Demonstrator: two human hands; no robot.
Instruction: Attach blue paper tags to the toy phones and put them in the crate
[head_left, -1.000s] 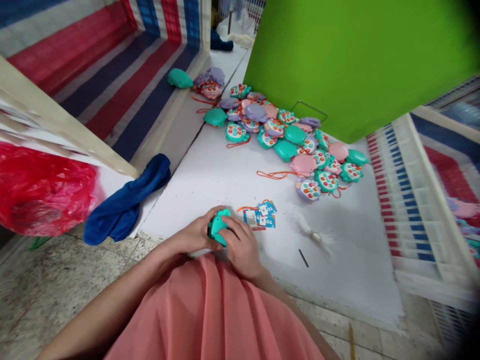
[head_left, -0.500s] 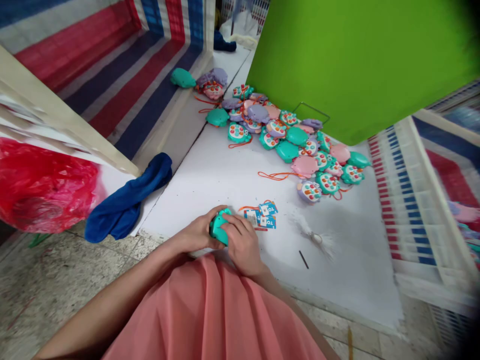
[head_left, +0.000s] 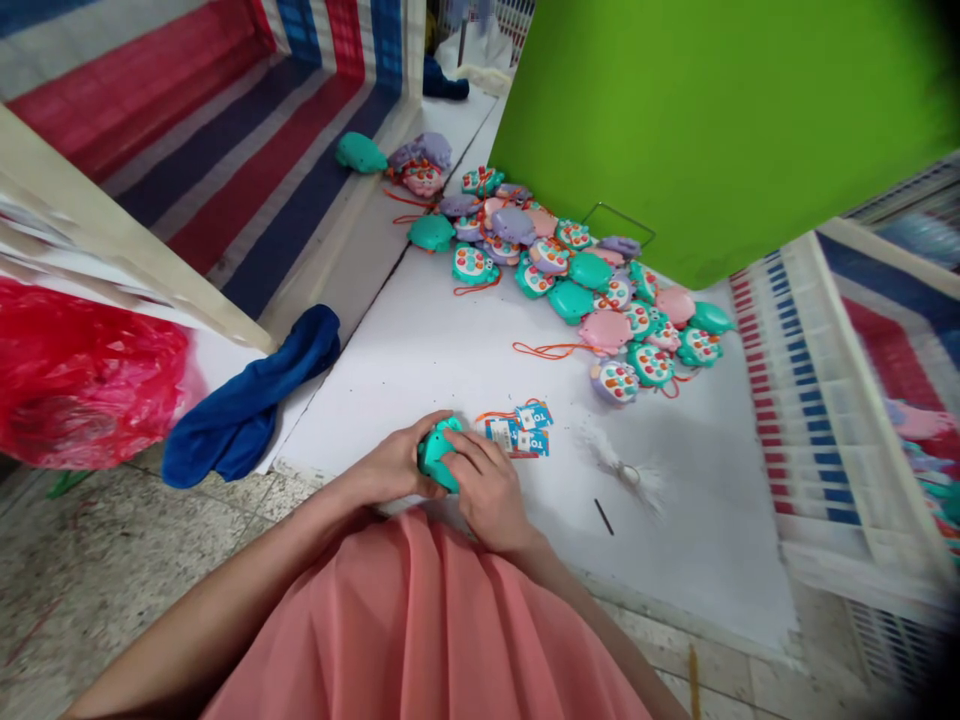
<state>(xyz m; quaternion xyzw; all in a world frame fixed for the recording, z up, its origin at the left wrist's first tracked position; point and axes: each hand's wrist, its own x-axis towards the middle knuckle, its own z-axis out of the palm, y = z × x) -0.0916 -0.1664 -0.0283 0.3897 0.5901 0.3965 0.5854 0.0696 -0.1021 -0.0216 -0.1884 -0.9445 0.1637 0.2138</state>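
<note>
– Your left hand grips the teal toy, left of the tags. And your right hand?
– It holds the side nearer the tags; long axis is half covered, I cannot tell.

From my remote station I make out a coral-pink garment, plain and softly pleated lengthwise, with a bare left forearm and right forearm flanking it, slim and unmarked by sleeves.
</note>
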